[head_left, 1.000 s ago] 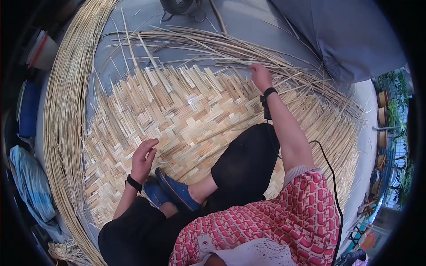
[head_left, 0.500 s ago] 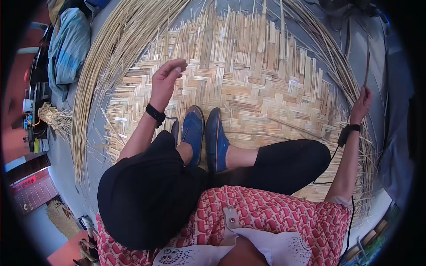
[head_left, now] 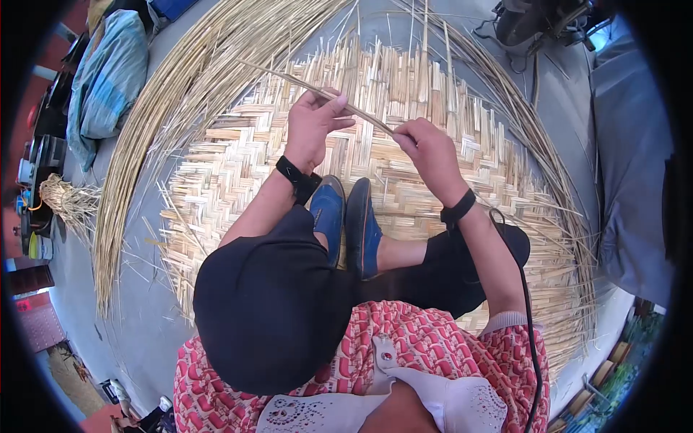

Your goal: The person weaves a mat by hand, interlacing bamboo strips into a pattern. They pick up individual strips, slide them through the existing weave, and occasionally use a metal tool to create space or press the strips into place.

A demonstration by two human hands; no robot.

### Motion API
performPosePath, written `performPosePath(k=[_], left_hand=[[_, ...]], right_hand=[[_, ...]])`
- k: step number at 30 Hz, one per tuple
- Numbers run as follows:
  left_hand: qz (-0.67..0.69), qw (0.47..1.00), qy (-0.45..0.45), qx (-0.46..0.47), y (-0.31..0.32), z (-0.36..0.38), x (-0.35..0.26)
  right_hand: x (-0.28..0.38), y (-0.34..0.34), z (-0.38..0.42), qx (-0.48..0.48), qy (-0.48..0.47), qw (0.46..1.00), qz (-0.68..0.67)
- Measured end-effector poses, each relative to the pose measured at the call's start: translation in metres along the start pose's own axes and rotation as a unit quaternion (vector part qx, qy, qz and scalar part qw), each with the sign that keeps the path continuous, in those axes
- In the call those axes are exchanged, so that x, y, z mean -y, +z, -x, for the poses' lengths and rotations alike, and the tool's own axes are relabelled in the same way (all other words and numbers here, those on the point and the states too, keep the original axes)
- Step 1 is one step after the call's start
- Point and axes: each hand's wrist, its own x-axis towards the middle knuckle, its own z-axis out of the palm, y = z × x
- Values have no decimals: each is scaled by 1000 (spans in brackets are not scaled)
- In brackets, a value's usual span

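A long thin reed strip (head_left: 370,117) runs slantwise above the woven straw mat (head_left: 238,155). My left hand (head_left: 315,124) has it between thumb and fingers, with the far part of the strip reaching up to the left. The strip's lower right end sits in the pinched fingers of my right hand (head_left: 432,155). Both hands are over the middle of the mat, in front of my blue shoes (head_left: 363,227), which rest on the weave.
Loose long reeds (head_left: 144,137) curve along the mat's left side, and more reeds (head_left: 523,108) along its right. A blue cloth bundle (head_left: 112,76) lies at the upper left. Dark equipment (head_left: 538,25) stands at the upper right, beside grey fabric (head_left: 632,166).
My right hand has come in from the far right with the strip. My left hand has moved slightly right and now holds the strip too; before, nothing was visible in it.
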Motion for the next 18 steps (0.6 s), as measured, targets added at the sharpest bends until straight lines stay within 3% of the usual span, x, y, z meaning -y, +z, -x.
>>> performPosePath(k=[5, 8, 9, 10, 11, 12, 14, 16, 18], left_hand=[[31, 997, -74, -21, -15, 3, -9], [34, 995, -89, 8, -19, 6, -16], [37, 996, -84, 16, -19, 8, -20], [38, 998, -43, 24, -18, 12, -23], [39, 999, -3, 31, -17, 15, -26], [42, 998, -1, 37, -15, 16, -27], [19, 983, 177, -43, -10, 16, -30], [18, 978, 209, -17, -1, 25, -43], [40, 982, 40, 183, 8, 39, -50]], right_hand=[[37, -12, 3, -60, -48, 985, 156], [33, -16, 12, -32, -14, 994, 99], [33, -18, 15, 34, 60, 998, -10], [34, -20, 18, 98, 132, 979, -119], [35, -20, 22, 115, 141, 964, -193], [46, -23, 24, 111, 141, 966, -188], [74, -27, 25, 96, 272, 900, -326], [82, -26, 24, 98, 251, 912, -309], [87, -16, 21, 45, 189, 930, -313]])
